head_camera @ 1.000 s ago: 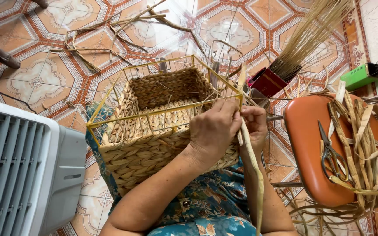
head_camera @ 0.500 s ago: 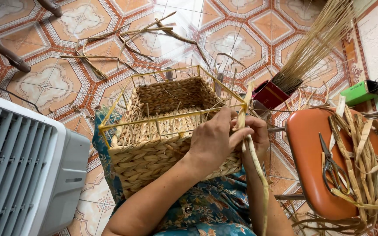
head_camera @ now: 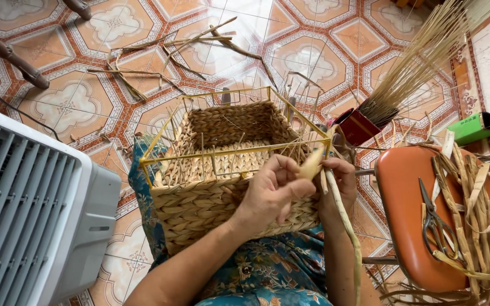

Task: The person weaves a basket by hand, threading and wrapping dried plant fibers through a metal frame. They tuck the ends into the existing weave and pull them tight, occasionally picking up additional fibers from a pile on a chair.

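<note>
A half-woven straw basket on a yellow wire frame rests on my lap. My left hand lies against its near right side and pinches the pale end of a dried straw strand at the frame's corner. My right hand sits just right of that corner, fingers curled around the same long strand, which hangs down past my forearm.
A grey fan housing stands at the left. An orange stool at the right carries scissors and loose dried strands. A red container holds a sheaf of thin reeds. Scattered stalks lie on the patterned tile floor.
My left hand has shifted up toward the basket's right corner and now pinches the strand's end. The view has tilted slightly, showing more of the floor.
</note>
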